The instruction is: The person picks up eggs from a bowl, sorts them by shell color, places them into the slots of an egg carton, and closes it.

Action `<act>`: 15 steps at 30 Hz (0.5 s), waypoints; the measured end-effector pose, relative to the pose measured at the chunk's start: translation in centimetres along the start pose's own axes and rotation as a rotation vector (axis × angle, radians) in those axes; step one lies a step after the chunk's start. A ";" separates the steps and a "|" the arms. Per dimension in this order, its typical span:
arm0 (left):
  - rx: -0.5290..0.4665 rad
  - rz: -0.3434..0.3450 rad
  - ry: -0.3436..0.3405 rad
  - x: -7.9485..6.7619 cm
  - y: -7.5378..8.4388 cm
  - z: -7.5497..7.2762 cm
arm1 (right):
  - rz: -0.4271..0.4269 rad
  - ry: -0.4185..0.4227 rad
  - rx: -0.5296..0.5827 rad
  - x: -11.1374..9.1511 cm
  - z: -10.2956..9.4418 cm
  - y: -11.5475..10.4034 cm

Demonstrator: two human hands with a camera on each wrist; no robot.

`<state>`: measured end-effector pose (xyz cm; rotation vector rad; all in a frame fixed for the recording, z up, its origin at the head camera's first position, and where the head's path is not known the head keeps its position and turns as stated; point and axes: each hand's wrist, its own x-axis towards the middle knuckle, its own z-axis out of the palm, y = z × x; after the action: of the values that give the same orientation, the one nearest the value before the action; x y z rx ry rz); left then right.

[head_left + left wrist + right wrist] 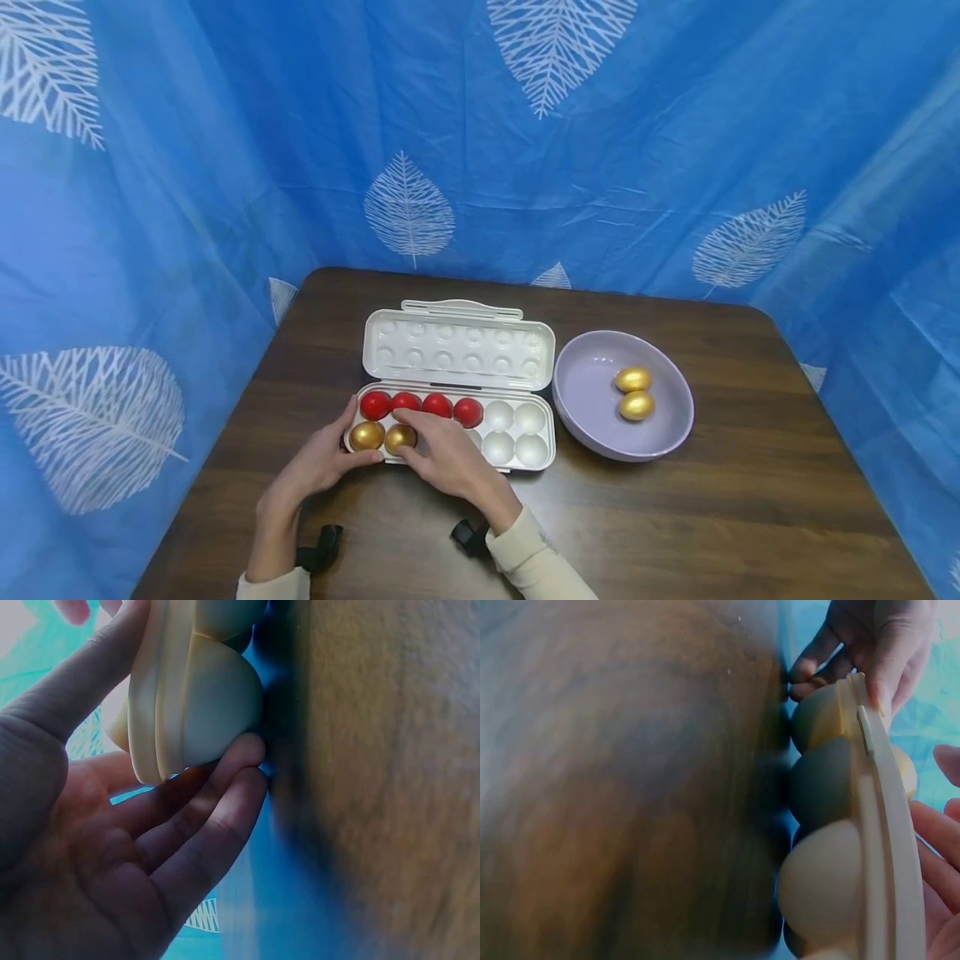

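Note:
A white plastic egg carton (550,442) lies open on the table, its lid folded back. Several red eggs (437,405) fill the left part of the back row. At the left of the front row are two golden eggs, the outer golden egg (367,436) and the inner golden egg (400,439). My left hand (320,458) grips the carton's left end, thumb over the rim (146,735) and fingers low on its side. With thumb in front and fingers behind, my right hand (453,454) holds the inner golden egg in its cup, partly hiding the cups to its right.
A lilac bowl (577,417) with two golden eggs (636,406) stands just right of the carton. The brown wooden table (705,517) meets a blue leaf-patterned curtain (472,208) behind. Black wrist devices (326,546) sit close to the tabletop.

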<state>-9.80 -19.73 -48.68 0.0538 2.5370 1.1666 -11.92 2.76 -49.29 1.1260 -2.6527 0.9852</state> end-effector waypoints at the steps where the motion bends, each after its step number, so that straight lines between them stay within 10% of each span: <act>1: -0.002 0.000 0.000 0.0 0.0 0.0 | 0.001 0.011 0.008 -0.2 -0.1 0.1; 15: -0.015 -0.036 -0.012 0.3 -0.1 0.5 | -0.087 0.210 0.003 -3.3 -4.1 3.1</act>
<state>-9.92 -19.42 -49.17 0.0116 2.5082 1.1687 -12.29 8.80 -48.78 1.0638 -2.4181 1.0294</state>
